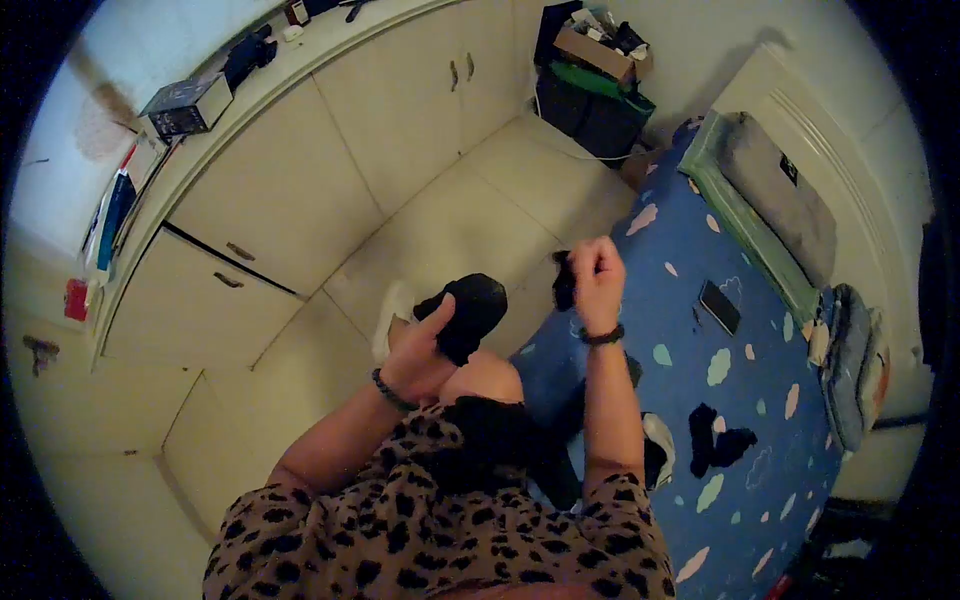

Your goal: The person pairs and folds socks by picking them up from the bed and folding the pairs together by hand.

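Observation:
A black cloth item, folded or bunched, is held in my left hand, whose thumb lies over its near side. My right hand is raised over the bed's edge, its fingers closed on a smaller black cloth that hangs at its left side. More black fabric lies across my lap. On the blue patterned bed sheet, to the right of my right forearm, lies a crumpled black cloth, with a white and black cloth beside the forearm.
A phone and a grey pillow lie on the bed. Pale cabinets run along the left, with a box on top. An open carton sits on dark bins at the back. A white shoe is on the floor.

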`<state>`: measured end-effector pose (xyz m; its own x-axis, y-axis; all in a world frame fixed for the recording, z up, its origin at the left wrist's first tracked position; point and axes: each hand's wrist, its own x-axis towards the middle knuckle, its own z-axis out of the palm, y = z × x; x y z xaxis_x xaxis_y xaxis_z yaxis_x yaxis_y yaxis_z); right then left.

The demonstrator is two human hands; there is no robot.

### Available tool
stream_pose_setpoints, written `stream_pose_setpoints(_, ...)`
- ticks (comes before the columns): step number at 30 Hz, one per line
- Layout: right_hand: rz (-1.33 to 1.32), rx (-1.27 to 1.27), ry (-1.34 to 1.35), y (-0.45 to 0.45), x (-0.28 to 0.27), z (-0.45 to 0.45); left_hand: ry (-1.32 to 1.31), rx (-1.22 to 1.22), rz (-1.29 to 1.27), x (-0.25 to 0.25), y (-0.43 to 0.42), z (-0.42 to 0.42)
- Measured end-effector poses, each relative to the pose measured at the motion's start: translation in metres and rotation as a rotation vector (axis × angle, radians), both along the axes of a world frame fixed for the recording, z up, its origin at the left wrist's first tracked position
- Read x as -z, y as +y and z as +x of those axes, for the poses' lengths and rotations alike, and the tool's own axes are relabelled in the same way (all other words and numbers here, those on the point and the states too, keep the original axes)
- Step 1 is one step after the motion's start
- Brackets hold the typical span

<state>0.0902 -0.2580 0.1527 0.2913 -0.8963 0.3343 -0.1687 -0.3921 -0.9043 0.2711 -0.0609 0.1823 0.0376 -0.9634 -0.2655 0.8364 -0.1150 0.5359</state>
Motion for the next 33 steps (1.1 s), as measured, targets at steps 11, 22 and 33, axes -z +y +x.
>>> stream_pose_setpoints(11,-0.347,-0.049,0.136,0.060,-0.105,0.025,0.026,-0.220,0.126,-0.047,0.033,-0.028)
stream_pose_setpoints(22,-0.696,-0.399,-0.104,0.120,-0.126,0.029,-0.020,-0.037,0.140,-0.030,0.048,-0.023)
stream_pose_setpoints(33,0.323,-0.293,-0.687,0.107,-0.127,0.032,-0.098,-0.053,-0.139,-0.040,0.038,-0.022)
